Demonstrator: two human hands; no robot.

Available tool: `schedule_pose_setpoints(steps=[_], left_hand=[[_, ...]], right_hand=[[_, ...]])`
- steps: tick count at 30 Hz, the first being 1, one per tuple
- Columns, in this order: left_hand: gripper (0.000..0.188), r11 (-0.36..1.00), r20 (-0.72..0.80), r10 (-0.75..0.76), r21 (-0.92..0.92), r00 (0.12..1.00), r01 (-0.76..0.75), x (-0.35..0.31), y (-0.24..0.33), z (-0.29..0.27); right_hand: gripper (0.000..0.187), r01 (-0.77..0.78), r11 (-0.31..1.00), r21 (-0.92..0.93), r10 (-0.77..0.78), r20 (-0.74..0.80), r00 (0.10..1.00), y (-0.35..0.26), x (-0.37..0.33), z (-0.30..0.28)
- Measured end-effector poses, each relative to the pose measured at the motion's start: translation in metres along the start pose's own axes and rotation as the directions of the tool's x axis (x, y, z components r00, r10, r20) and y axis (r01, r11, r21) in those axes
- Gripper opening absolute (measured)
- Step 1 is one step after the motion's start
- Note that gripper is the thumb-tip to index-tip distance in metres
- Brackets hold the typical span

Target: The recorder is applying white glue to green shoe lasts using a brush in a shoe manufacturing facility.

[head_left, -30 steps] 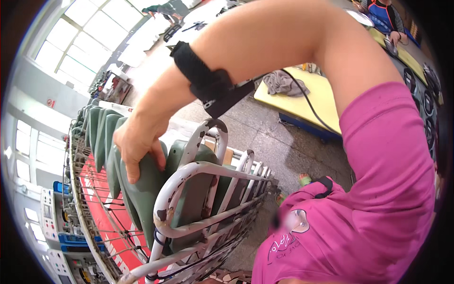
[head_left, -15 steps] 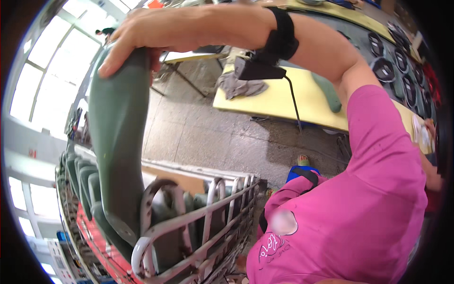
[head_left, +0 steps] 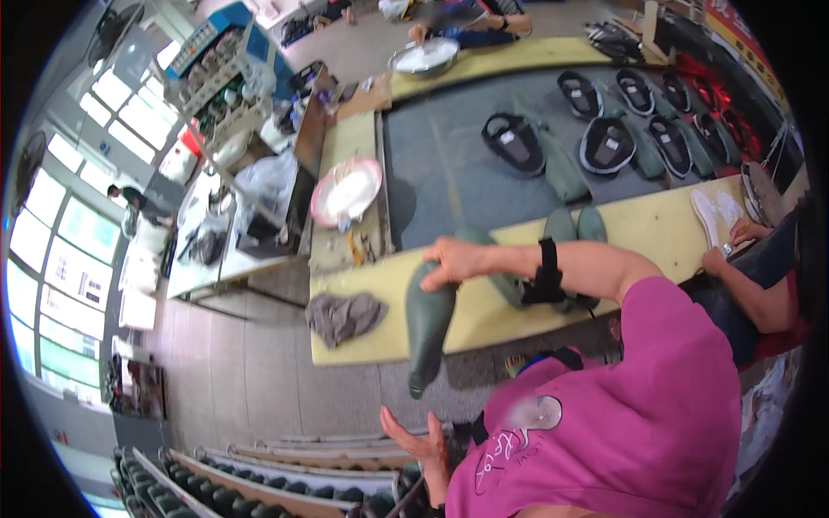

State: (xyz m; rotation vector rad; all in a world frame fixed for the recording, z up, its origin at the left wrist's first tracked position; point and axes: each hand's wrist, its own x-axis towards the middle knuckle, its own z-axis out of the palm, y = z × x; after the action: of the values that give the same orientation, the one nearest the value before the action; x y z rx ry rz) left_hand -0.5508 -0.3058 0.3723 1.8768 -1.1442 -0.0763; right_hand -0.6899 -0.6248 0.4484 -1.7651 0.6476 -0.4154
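My right hand [head_left: 453, 262] is closed round the thick upper end of a dark green shoe last [head_left: 429, 324]. The last hangs with its narrow end down, at the front edge of a yellow-topped bench [head_left: 380, 344]. Below it and apart from it, my left hand [head_left: 421, 440] is open, fingers spread, holding nothing. More green lasts [head_left: 561, 226] lie on the bench, partly behind my right forearm. Beyond them, black shoe uppers [head_left: 607, 144] and further lasts are laid out on a grey surface.
Racks filled with dark lasts [head_left: 250, 496] stand along the lower left. A crumpled grey cloth [head_left: 345, 318] and a pink-rimmed basin [head_left: 347, 192] are on the benches. At the right a co-worker's hands [head_left: 744, 233] are near a pale shoe sole [head_left: 706, 216]. Another person sits at the far bench.
The view has swung toward the benches. My right hand, still gripping the last, has moved from above the rack to the bench edge. My left hand has come into sight.
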Motion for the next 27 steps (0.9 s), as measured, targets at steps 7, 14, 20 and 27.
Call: schedule_pose_setpoints(steps=[7, 14, 20, 27], left_hand=[[0.068, 0.975, 0.576, 0.152, 0.047, 0.803, -0.218, 0.088, 0.021, 0.138], [0.054, 0.94, 0.625, 0.045, 0.237, 0.779, -0.245, 0.103, -0.004, 0.171], [0.052, 0.977, 0.548, 0.013, 0.173, 0.836, -0.128, 0.166, -0.007, 0.182], [0.057, 0.97, 0.681, -0.046, -0.146, 0.731, 0.197, 0.226, -0.078, 0.166]], right_hand=[[0.041, -0.203, 0.976, -0.084, 0.192, -0.122, 0.974, 0.087, -0.019, -0.02], [0.059, -0.024, 0.783, -0.621, -0.022, -0.066, 0.998, 0.121, -0.035, -0.037], [0.075, -0.39, 0.751, -0.532, 0.358, -0.167, 0.919, 0.118, -0.073, -0.024], [0.06, -0.31, 0.757, -0.575, 0.219, -0.223, 0.95, 0.1, -0.011, -0.031]])
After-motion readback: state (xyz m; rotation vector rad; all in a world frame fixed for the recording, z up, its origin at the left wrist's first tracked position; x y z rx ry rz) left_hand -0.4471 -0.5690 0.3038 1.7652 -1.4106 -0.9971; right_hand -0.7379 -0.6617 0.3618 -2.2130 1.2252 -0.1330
